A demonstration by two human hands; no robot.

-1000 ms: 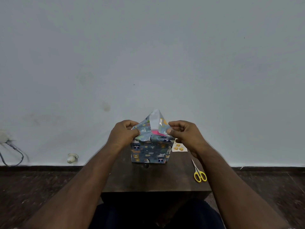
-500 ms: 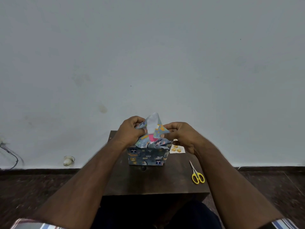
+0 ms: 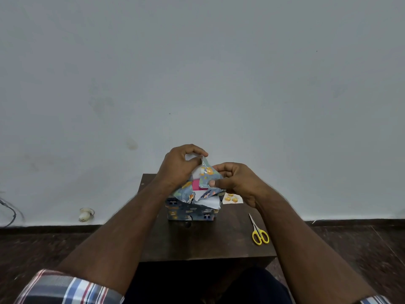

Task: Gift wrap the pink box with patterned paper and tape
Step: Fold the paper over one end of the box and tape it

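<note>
On my feed the pink box, mostly sheathed in glossy blue patterned paper, sits mid dark wooden table, left hand pinching the crumpled top flap, right hand gripping its other fold, yellow-handled scissors and sticker sheet lying rightward.

The paper between the hands is blue-grey, printed with small orange, white and dark blue figures, and white on its underside. A bright pink patch of the box shows below the left hand. Right of the right hand lies a white sheet with orange-yellow blobs. The scissors nearer the person have yellow handles. The table is dark brown, the wall pale grey, the sleeve checked in blue, white and red.
</note>
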